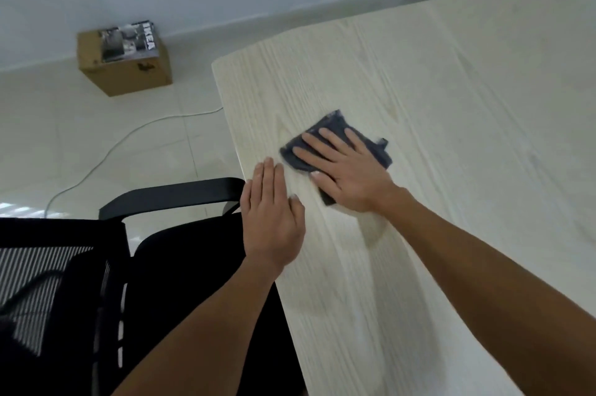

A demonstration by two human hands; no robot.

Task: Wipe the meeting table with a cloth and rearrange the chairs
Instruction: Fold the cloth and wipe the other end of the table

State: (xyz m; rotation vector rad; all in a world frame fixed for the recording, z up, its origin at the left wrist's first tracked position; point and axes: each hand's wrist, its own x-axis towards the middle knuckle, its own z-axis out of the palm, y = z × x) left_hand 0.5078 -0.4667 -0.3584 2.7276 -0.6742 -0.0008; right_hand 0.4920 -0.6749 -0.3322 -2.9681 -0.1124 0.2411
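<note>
While both hands are down flat on the pale wood-grain counter, here's the layout going left to right. Way off to the left of the left hand, a cardboard box sits on the floor with a catalogue on top, and a white cable runs across the tiles. Closer in, a black mesh chair has its armrest right by the counter edge. That left hand lies released, fingers straight and together, near the edge. Just to its right, the right hand presses a dark folded cloth onto the counter with spread, straight fingers.
</note>
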